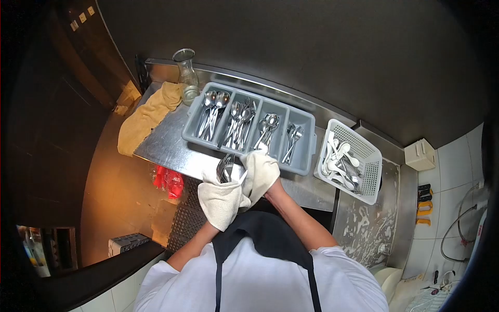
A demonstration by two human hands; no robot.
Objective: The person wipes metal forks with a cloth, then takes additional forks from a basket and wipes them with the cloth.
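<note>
A cream cloth (221, 200) covers my left hand (210, 229), which is closed through it around a bunch of forks (226, 169). The fork heads stick up out of the folds. My right hand (272, 189) is wrapped in the other part of the cloth, gripping it beside the forks; its fingers are hidden. Just beyond both hands stands a grey cutlery tray (311, 140) with compartments. Large spoons (222, 99) lie in its left compartment, mixed spoons and forks (244, 117) beside them, then smaller spoons (271, 122), and small forks (295, 136) at the right.
A white perforated basket (370, 156) with white spoons and metal cutlery stands right of the tray, near a wet, soapy steel surface (364, 229). A glass carafe (187, 75) and a tan cloth (148, 117) are at the counter's left end. A dark wall rises behind.
</note>
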